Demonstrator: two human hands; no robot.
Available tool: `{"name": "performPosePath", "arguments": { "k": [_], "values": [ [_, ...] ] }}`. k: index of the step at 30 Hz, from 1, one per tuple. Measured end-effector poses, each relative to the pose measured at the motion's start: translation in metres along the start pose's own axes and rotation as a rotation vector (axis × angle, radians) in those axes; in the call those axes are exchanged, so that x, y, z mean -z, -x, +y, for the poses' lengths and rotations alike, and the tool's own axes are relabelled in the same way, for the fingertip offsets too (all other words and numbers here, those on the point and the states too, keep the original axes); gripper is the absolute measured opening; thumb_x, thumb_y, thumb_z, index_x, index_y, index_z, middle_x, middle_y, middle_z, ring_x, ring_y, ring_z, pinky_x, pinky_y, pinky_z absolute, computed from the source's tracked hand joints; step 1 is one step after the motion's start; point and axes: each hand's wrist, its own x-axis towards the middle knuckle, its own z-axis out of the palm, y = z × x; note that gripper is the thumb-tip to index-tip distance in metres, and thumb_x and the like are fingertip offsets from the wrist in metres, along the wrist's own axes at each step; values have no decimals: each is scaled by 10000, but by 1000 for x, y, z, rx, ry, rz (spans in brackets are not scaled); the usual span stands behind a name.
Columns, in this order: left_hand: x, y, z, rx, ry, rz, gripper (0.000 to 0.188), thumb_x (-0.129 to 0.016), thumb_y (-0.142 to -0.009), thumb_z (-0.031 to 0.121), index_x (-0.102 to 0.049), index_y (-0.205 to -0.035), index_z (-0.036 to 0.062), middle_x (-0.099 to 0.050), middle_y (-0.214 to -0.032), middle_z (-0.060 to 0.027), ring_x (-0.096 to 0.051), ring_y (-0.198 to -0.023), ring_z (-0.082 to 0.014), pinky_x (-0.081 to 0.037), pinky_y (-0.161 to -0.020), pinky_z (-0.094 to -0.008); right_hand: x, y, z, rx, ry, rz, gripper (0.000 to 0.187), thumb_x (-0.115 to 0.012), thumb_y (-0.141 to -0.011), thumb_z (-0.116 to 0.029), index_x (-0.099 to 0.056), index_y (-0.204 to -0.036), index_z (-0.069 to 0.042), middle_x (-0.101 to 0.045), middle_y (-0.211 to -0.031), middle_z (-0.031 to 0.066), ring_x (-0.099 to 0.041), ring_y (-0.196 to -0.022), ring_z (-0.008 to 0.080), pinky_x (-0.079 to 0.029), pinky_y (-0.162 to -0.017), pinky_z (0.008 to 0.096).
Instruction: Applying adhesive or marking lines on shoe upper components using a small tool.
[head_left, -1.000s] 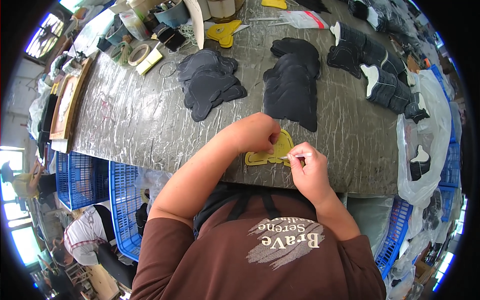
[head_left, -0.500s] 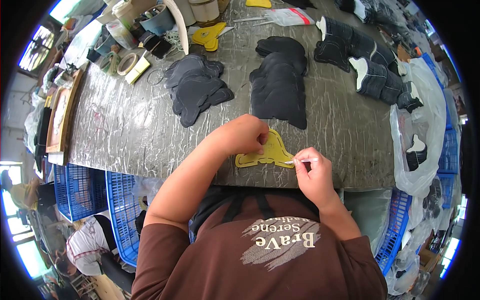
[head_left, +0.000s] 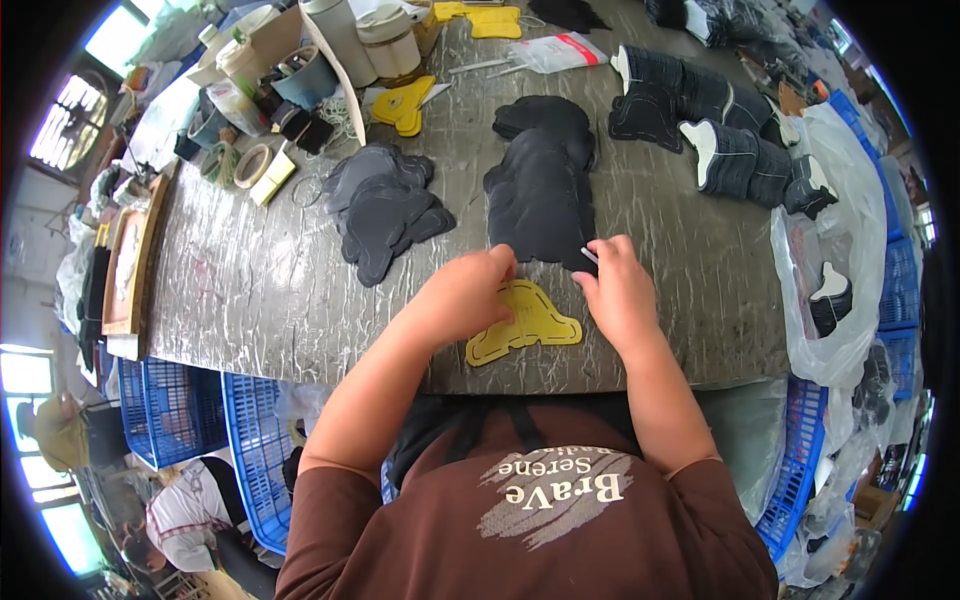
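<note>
A yellow template (head_left: 540, 322) with a curved outline and dashed slots lies near the table's front edge. My left hand (head_left: 465, 298) is closed at its left side, fingers and thumb gripping it; the fingertips partly cover its upper left. In my right hand (head_left: 622, 285) is a slim white pen (head_left: 590, 256), pinched between the fingers. That hand is up at the lower right corner of a tall stack of black cut pieces (head_left: 540, 200), apart from the template. Whether the fingers touch a black piece is hard to see. Left of this stack lies a second pile of black pieces (head_left: 385, 215) with pale outlines.
Bundles of black pieces with white edges (head_left: 740, 155) and a clear plastic bag (head_left: 835, 250) occupy the right side. Tubs, tape rolls and another yellow template (head_left: 403, 105) stand at the back left. Blue crates (head_left: 255, 450) flank the table below. Another person sits at lower left.
My right hand with the pen has lifted off the template's right corner and moved up to the black stack. My left hand stays at the template. The whole view has shifted slightly.
</note>
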Motion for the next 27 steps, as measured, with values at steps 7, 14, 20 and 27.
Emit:
{"name": "performPosePath", "arguments": {
  "k": [7,14,20,27],
  "values": [
    [69,26,-95,266,327,423,224,-726,-780,79,-606,-948,-8,-633,-754,-78,-586,-691,-114,-478,-628,-283,3,7,1,-4,-117,-57,337,-777,-741,-129,-616,-1019,-29,-568,-1022,113,-639,-870,330,-521,-733,414],
    [63,28,-50,332,632,358,100,-683,-829,53,-662,-912,4,-660,-790,-13,-592,-685,-80,-482,-615,-235,13,54,-16,99,-254,-271,344,-783,-719,-137,-600,-991,-34,-546,-969,105,-631,-814,331,-511,-710,426],
    [-8,13,1,331,393,80,339,-773,-762,76,-665,-1063,-37,-687,-927,-93,-648,-834,-170,-520,-740,-289,13,56,-23,138,-254,-164,388,-784,-716,-140,-605,-1040,-22,-545,-958,100,-634,-797,306,-515,-685,418],
    [-15,48,17,123,-45,180,441,-812,-662,114,-674,-1059,-18,-616,-1070,-162,-560,-990,-353,-471,-893,-415,7,61,-18,155,-251,-177,350,-778,-714,-127,-629,-1012,-20,-552,-943,84,-636,-778,273,-517,-661,395]
  ]
}}
